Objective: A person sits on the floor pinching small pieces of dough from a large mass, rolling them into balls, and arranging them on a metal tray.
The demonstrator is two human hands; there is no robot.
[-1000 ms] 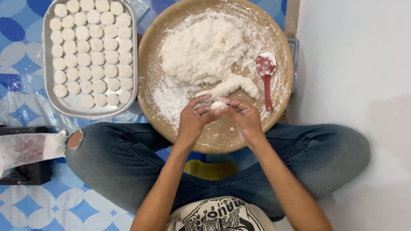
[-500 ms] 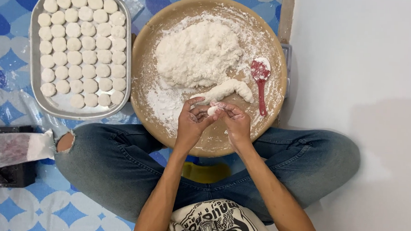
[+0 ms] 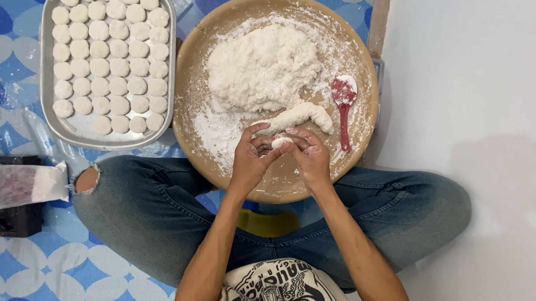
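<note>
Head view, looking straight down: the left hand and right hand meet over the near part of a big round wooden tray, fingers curled in around a small lump of white dough pinched between them, so both hands are closed on that one piece. Just beyond the fingertips lies a short roll of dough, curved, touching the edge of the large dough mound that fills the middle and far part of the tray. Loose flour dusts the wood around it. To the right of the roll, a red spoon rests on the tray, bowl away from the person and caked white. Left of the round tray, just beside it, sits a rectangular metal tray packed with rows of small dough rounds. The person sits cross-legged in blue jeans on a blue patterned mat, the wooden tray against the knees.
</note>
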